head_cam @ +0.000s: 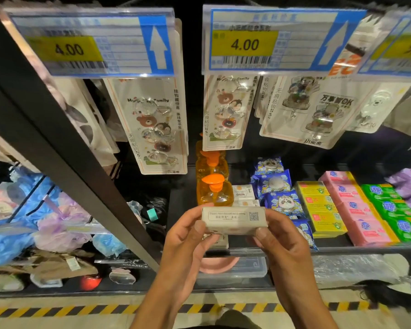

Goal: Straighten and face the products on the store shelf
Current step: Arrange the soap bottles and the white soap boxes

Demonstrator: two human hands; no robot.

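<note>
The person pinches the pale soap box (234, 220) by its ends, left hand (188, 236) and right hand (279, 236) equally near, long axis crosswise, just before its shelf (294, 250) row.

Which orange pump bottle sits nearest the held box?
The front orange pump bottle, just behind the white box; the other bottles stand further back.

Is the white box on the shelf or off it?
Off it: left hand and right hand hold the white box by its ends, in front of the orange pump bottle.
</note>
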